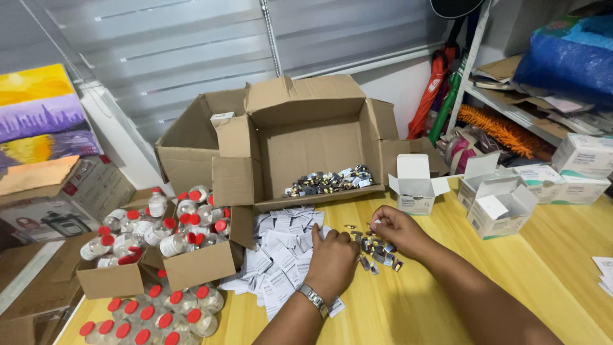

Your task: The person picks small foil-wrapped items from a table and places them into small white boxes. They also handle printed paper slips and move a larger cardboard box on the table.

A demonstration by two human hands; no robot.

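My left hand (332, 259), a metal watch on its wrist, rests palm down on a heap of small folded white leaflets (281, 255) on the wooden table (415, 306). My right hand (397, 229) hovers over a small pile of tiny dark and silver vials (377, 249), fingertips pinched near one at its far edge; whether it holds one I cannot tell. Just beyond stands a large cardboard box (306, 144) lying on its side, with more small vials (329, 181) along its lower edge.
Small white cartons (415, 185) (498, 204) stand open at right, more stacked behind (581, 166). Left, a cardboard box (159, 255) holds red-capped clear bottles (159, 227); more bottles (153, 313) lie in front. Shelves with clutter at right, paintings at left.
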